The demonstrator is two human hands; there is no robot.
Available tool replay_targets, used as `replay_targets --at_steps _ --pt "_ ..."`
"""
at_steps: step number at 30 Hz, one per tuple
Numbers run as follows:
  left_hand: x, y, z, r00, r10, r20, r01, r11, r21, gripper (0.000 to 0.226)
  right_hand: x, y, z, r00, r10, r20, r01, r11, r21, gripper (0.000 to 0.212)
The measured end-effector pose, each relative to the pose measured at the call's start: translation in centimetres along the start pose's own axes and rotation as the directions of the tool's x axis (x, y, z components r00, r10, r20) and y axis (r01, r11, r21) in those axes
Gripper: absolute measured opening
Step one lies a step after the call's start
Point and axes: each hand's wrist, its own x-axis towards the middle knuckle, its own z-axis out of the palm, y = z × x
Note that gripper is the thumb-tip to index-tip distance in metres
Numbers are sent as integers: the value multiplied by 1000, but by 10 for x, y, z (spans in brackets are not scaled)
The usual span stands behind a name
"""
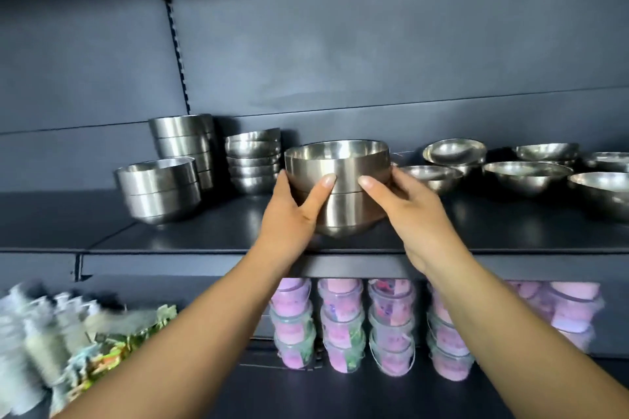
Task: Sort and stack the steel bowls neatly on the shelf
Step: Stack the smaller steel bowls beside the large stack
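Just left, bowl stacks (218, 153); right, shallow loose bowls (526, 177).

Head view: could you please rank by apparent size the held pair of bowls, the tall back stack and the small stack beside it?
1. held pair of bowls, nearest the camera, so unsure.
2. tall back stack.
3. small stack.

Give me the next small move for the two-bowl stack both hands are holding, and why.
Probably slide the held stack left, beside the matching straight-sided pair. The left hand and right hand grip its sides at the shelf front; the wide shallow bowls lie right, so like shapes group left.
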Motion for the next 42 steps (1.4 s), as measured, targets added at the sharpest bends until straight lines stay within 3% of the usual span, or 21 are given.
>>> replay_targets --at_steps 4,8,15,17,23,27,29,31,34,38,42 --pt "32 4 -69 991 121 -55 -118 992 52 49 21 -12 70 995 -81 56 80 997 22 13" --pt "70 1 -144 970 199 -137 -190 979 72 38 55 -21 153 982 -171 86 165 984 66 16" --pt "127 -39 -247 951 182 -250 -163 982 93 27 99 1 272 972 -196 132 208 975 -79 25" --pt "140 -57 -262 953 147 -266 -129 988 84 33 108 14 292 977 -176 118 191 974 -123 33" --pt "156 -100 -272 952 102 -289 -76 992 98 40 113 54 319 991 -124 59 131 983 -129 33" --pt "158 -123 -264 959 72 -275 -53 996 75 30 113 78 321 993 -119 28 122 975 -186 33" --pt "158 -128 -260 960 74 -269 -57 996 71 52 113 86 321 990 -142 -11 136 969 -206 27" --pt "157 -132 -255 952 75 -298 -61 997 57 70 112 92 323 988 -150 -34 139 966 -219 38" --pt "152 -142 -249 938 73 -340 -74 997 11 61 108 99 328 991 -128 -29 118 964 -237 61" --pt "145 -148 -243 947 59 -314 -79 996 -50 84 104 102 329 995 -76 59 84 987 -137 32" --pt "145 -150 -241 950 84 -302 -97 995 -28 94 102 101 329 996 -80 46 85 990 -116 31"
